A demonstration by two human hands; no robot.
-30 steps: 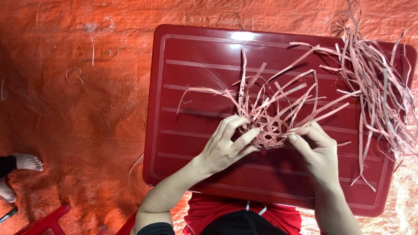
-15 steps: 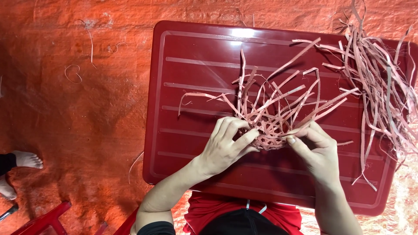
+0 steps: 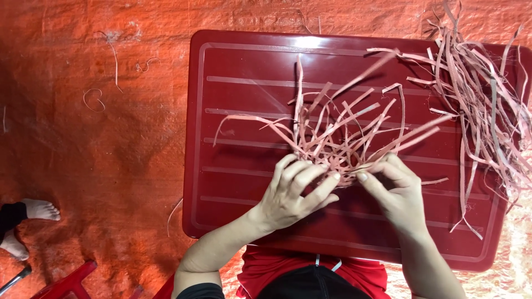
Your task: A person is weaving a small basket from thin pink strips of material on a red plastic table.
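Our left hand (image 3: 291,194) presses the woven strips (image 3: 338,141) flat on the red surface (image 3: 249,66); right hand (image 3: 396,191) fingers pinch one strip. Best kept taut, crossings tight.

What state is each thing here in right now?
Woven strip piece: half-made, loose ends splaying upward, lying on the table.
Left hand: flat, pressing on the weave.
Right hand: pinching a strip.
Loose strips: tangled heap at the table's far right.
Red table: flat, glossy.
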